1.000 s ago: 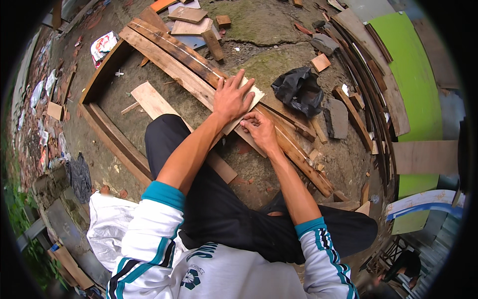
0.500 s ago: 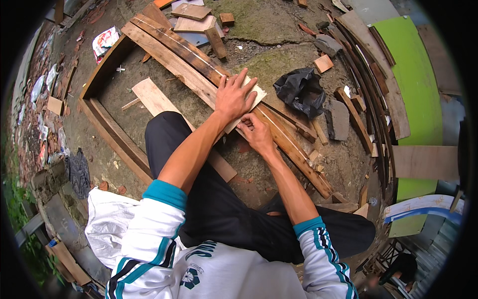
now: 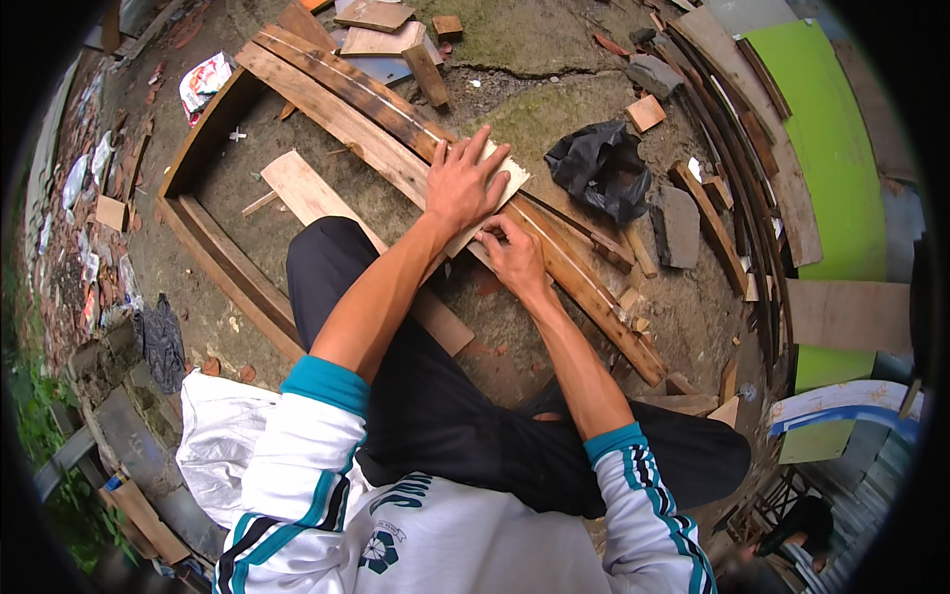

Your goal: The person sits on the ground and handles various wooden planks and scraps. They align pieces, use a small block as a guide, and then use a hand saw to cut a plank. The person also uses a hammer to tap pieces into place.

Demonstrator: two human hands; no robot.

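Observation:
My left hand [image 3: 463, 188] lies flat with its fingers spread, pressing on a small pale piece of wood [image 3: 513, 175] set across two long wooden planks. The far brown plank [image 3: 579, 282] carries a white line along its length; the near plank [image 3: 341, 129] is lighter. Close by, my right hand [image 3: 517, 259] has thumb and fingers pinched together at the pale piece's near right edge. Whatever is in that pinch is too small to make out. Beneath the planks, a pale board [image 3: 302, 188] reaches out past my knee.
A curved wooden frame [image 3: 233, 262] lies on the left. Beyond the planks are a black plastic bag [image 3: 599, 168], a grey block [image 3: 676, 228] and wood offcuts [image 3: 426, 74]. Long dark strips [image 3: 727, 139] and a green panel [image 3: 816, 129] stand along the right.
My right hand has shifted slightly along the pale piece's edge, still pinched. My left hand stays pressed on the piece. The view has moved a little.

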